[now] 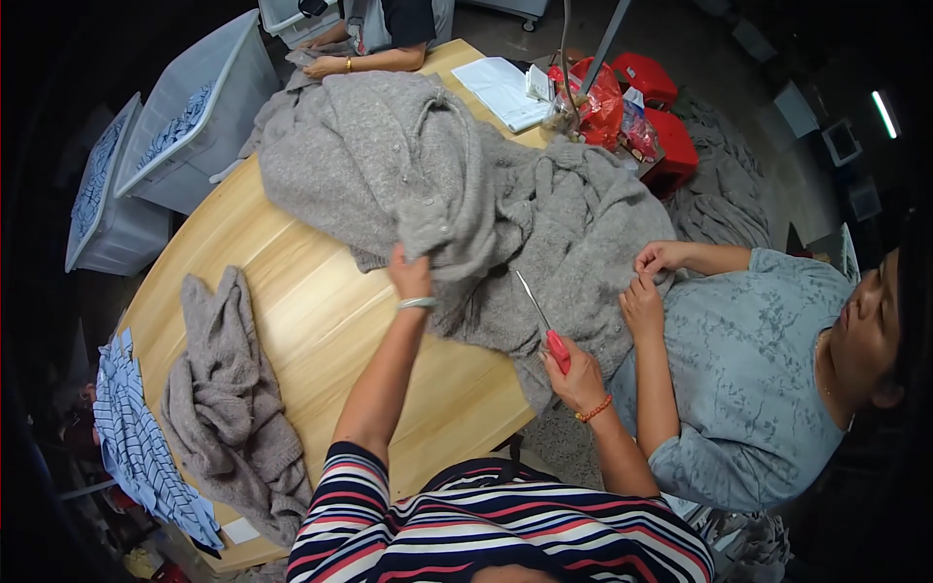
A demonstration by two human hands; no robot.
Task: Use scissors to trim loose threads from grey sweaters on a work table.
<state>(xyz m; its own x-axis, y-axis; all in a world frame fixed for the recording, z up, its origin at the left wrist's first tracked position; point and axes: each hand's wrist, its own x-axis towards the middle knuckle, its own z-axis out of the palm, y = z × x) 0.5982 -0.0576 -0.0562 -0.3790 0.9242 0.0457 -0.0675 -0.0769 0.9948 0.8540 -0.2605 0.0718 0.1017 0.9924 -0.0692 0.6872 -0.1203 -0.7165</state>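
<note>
My left hand (pixel 411 277), with a pale bangle at the wrist, has its fingers closed on the lower edge of a grey knit garment (pixel 389 165). That garment is bunched in a large pile on the table. In my right hand (pixel 581 379) is a red-handled tool (pixel 554 345) with a slim, pointed metal shaft; its exact kind cannot be made out. The shaft points up and left, its tip over the dark folds between the pile and more grey knitwear (pixel 583 223) spread to the right.
Another grey-brown garment (pixel 228 389) lies on the wooden table (pixel 321 291), beside blue striped cloth (pixel 141 428) over its edge. White bins (pixel 199 107) stand far left. One person (pixel 748 369) works at right, another (pixel 389 39) at the far side. Red bags (pixel 598 102) sit beyond.
</note>
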